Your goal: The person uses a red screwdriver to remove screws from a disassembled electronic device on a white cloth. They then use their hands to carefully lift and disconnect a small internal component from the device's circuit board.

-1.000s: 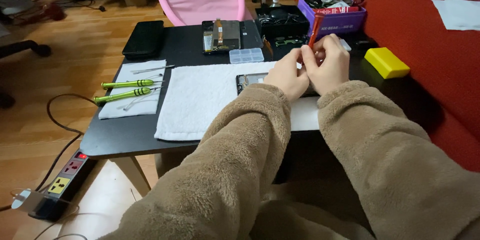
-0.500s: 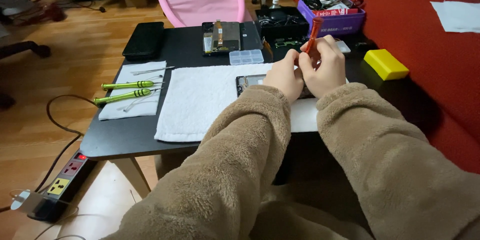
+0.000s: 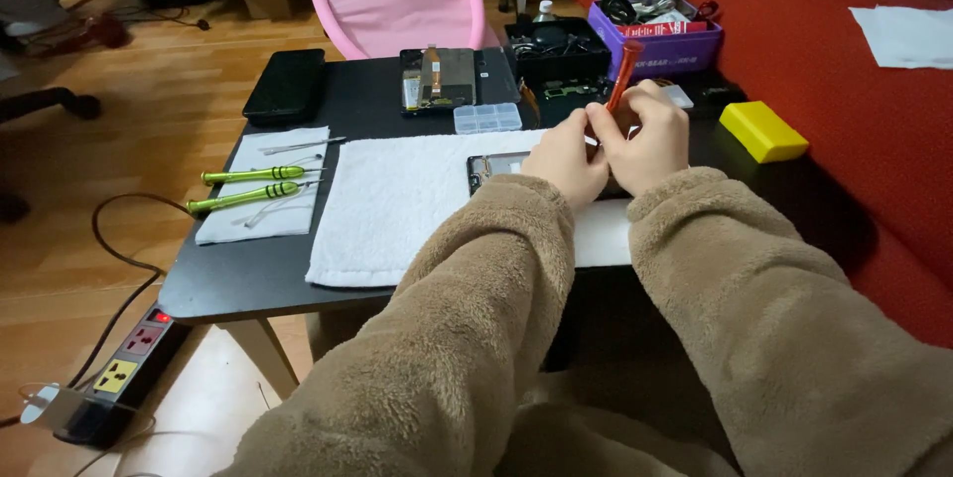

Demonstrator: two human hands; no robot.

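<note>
Both my hands meet over the right part of a white towel (image 3: 397,204) on a small black table (image 3: 248,283). My right hand (image 3: 645,139) grips a red-orange screwdriver (image 3: 622,75) whose handle sticks up above my fingers. My left hand (image 3: 564,154) pinches close to the tool's lower end; what it holds is hidden. Under my hands lies an opened phone body (image 3: 488,167), only its left end showing.
Two green screwdrivers (image 3: 253,175) and tweezers lie on a small white cloth (image 3: 260,219) at left. Behind: a black phone (image 3: 286,85), a dismantled phone (image 3: 437,78), a clear parts box (image 3: 480,118), a purple bin (image 3: 667,48), a yellow block (image 3: 760,130). A power strip (image 3: 124,368) lies on the floor.
The red-orange screwdriver has tilted a little and my hands have shifted slightly; they stay together over the opened phone.
</note>
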